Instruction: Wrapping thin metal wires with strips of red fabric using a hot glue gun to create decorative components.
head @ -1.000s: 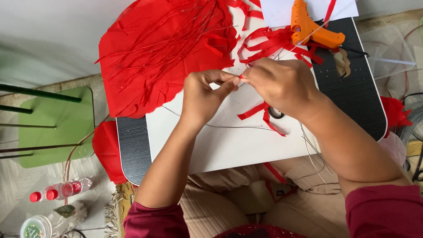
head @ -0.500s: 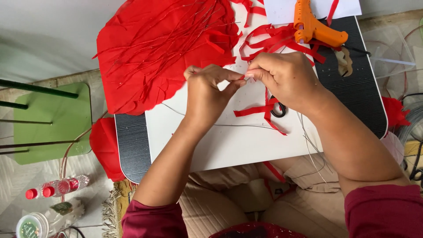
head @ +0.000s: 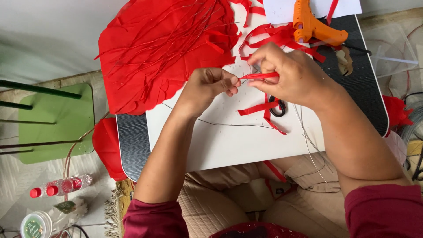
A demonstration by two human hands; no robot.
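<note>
Both hands work over a white board (head: 229, 145): the left hand (head: 206, 88) pinches a thin wire (head: 245, 79), the right hand (head: 293, 75) grips a red strip (head: 260, 76) beside a glue gun (head: 313, 27).

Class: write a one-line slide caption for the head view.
Left hand and right hand pinch a red paper strip over a white board.

Green stool (head: 57, 125) beside dark ribbed table (head: 132, 147); pale, perhaps tiled, floor (head: 15, 185).

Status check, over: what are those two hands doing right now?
Left hand pinching thin wire. Right hand gripping red paper strip at the wire. Scissors under right wrist, glue gun beyond; nothing blocking.
</note>
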